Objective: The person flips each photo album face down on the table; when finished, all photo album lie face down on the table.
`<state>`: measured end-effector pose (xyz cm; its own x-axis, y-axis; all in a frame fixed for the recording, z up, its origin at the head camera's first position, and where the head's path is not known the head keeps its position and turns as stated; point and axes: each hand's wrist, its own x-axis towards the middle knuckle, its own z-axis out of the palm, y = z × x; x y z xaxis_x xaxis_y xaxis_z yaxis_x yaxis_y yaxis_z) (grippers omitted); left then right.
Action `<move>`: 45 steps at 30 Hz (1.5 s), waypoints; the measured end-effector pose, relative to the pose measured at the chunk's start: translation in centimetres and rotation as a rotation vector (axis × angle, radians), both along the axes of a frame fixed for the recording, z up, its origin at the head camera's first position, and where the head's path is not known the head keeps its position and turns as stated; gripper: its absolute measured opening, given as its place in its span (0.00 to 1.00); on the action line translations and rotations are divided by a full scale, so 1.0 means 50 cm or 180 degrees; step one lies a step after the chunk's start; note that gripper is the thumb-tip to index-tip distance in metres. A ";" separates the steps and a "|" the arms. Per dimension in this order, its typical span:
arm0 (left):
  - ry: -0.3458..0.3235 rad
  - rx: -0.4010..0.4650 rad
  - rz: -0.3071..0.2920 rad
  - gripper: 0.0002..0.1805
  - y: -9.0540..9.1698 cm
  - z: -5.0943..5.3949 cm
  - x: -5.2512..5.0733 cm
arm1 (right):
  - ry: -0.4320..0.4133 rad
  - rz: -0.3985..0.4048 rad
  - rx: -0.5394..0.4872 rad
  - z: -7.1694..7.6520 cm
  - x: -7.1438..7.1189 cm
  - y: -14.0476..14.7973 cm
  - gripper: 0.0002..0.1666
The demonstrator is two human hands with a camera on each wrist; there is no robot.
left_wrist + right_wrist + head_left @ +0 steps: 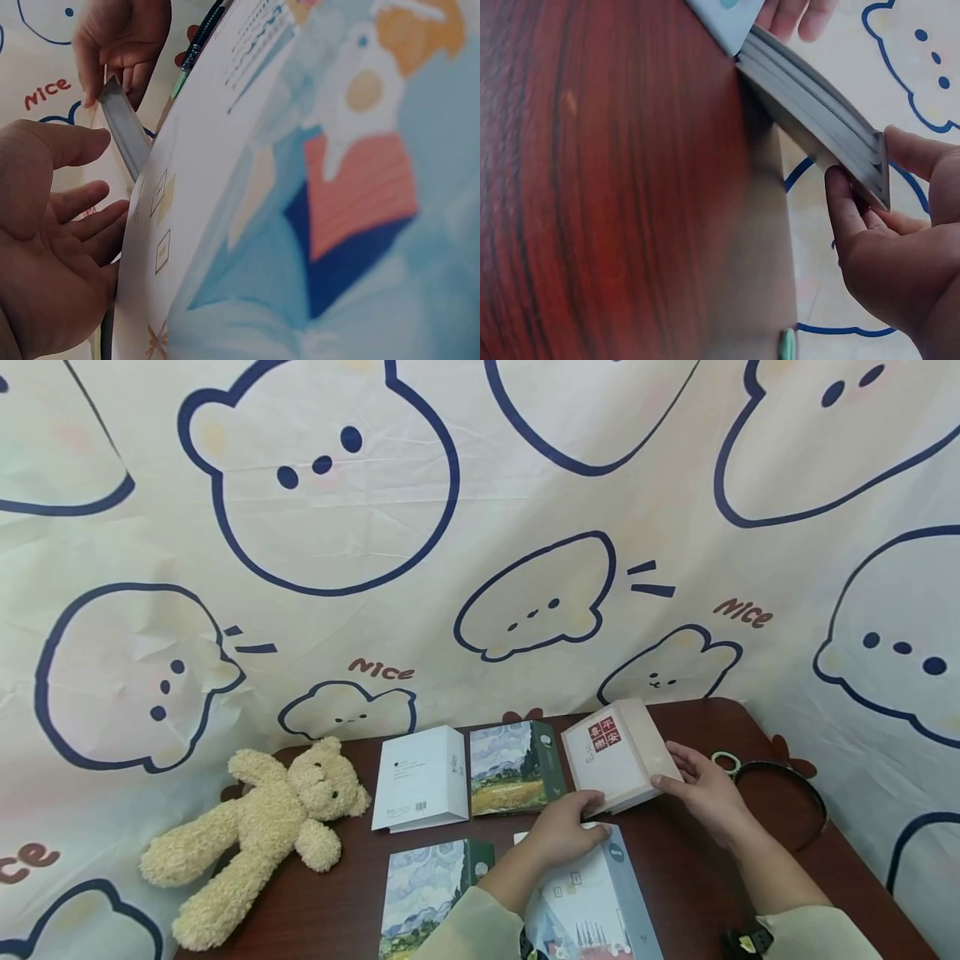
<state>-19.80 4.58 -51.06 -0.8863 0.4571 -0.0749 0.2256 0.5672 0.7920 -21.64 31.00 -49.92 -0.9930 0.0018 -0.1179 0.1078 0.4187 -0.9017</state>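
My right hand (708,793) holds a thick white book (603,760) with a red square print and cream spine, thumb on top and fingers beneath. In the right wrist view, the book (817,112) is tilted, its spine-side end raised off the table. My left hand (562,833) is at the book's near left corner, fingers loosely extended. In the left wrist view the left hand (56,232) has thumb and fingers spread; whether they touch the book cannot be told. Below that hand lies a white and blue illustrated book (581,906), partly covered by the left arm.
Two books with landscape paintings, one at the back (506,768) and one in front (423,893), lie left of the hands. A white book (420,777) is beside them. A teddy bear (266,827) lies at left. A black hoop (821,797) and a green ring-shaped handle (725,762) sit at right.
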 end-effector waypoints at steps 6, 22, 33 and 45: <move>0.0054 -0.0151 -0.0053 0.27 0.006 -0.005 -0.003 | -0.0133 -0.0037 0.0118 -0.024 -0.011 0.012 0.52; 0.0138 -0.0345 0.0111 0.33 0.016 -0.006 -0.008 | -0.0163 -0.0010 0.0943 -0.061 -0.020 0.023 0.45; 0.0185 -0.0350 0.0123 0.34 0.011 -0.006 -0.007 | -0.0067 -0.0008 0.1283 -0.064 -0.018 0.012 0.41; 0.0079 -0.0294 0.0012 0.33 0.003 0.004 -0.003 | -0.0037 -0.0022 0.1357 -0.057 -0.009 -0.002 0.36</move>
<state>-19.96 4.71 -50.88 -0.8901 0.4459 -0.0946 0.2422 0.6385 0.7305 -22.08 30.91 -52.79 -0.9914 0.0595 -0.1162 0.1210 0.7531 -0.6467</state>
